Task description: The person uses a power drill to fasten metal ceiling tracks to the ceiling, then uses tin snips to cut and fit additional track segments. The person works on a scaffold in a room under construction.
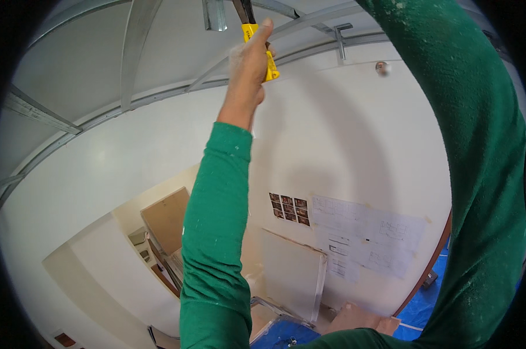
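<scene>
My left hand [251, 63], raised toward the ceiling on a green-sleeved arm, is closed around a yellow-handled tool [271, 68]. The tool's dark upper part runs up past the top edge, so its exact kind is not clear. Just left of it, a short piece of metal channel [215, 16] hangs down. My right arm [478, 145], also in a green sleeve, curves up along the right side. My right hand is hidden beyond the top edge.
Metal framing [135, 52] spans the ceiling overhead. A small metal bracket [341, 42] hangs near the wall top. Taped drawings [367, 232] and photos [289, 209] cover part of the white wall. Below, a board [292, 270] leans there, and blue sheeting [417, 305] lies on the floor.
</scene>
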`<action>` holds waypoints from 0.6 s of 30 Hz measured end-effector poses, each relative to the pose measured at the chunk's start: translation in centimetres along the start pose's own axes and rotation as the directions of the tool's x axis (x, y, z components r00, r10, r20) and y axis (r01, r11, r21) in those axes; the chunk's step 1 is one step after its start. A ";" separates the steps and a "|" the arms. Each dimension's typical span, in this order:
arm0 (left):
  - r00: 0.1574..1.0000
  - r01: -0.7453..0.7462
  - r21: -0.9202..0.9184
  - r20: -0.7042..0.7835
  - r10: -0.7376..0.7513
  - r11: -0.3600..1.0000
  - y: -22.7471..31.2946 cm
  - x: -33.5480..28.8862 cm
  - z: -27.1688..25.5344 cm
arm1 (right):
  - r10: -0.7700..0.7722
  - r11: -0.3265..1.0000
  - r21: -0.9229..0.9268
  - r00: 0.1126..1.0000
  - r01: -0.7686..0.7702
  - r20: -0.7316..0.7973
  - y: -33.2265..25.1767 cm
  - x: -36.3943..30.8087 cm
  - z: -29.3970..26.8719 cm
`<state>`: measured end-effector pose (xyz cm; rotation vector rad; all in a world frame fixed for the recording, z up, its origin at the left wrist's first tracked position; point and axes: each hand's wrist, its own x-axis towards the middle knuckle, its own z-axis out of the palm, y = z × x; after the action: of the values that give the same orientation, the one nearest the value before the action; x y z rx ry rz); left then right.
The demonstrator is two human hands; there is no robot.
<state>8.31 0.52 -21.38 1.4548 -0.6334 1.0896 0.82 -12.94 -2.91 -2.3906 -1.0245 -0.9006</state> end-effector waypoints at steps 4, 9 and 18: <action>0.993 0.086 -0.263 -0.053 -0.103 0.961 0.3 0.3 1.4 | -0.027 1.000 0.014 0.995 0.026 0.091 0.2 -0.3 -0.8; 0.993 0.115 -0.279 0.040 -0.108 0.953 -0.2 1.0 1.4 | -0.011 0.999 0.042 0.997 0.008 0.082 1.7 -11.2 -1.2; 0.992 0.120 -0.300 0.012 -0.122 0.946 0.1 -0.1 -0.1 | -0.045 0.634 0.773 0.998 -0.012 0.052 3.4 -7.1 9.0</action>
<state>8.20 0.62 -21.43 1.2095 -0.6648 0.8599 3.27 -13.70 -14.60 -1.6614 -1.1519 -0.2571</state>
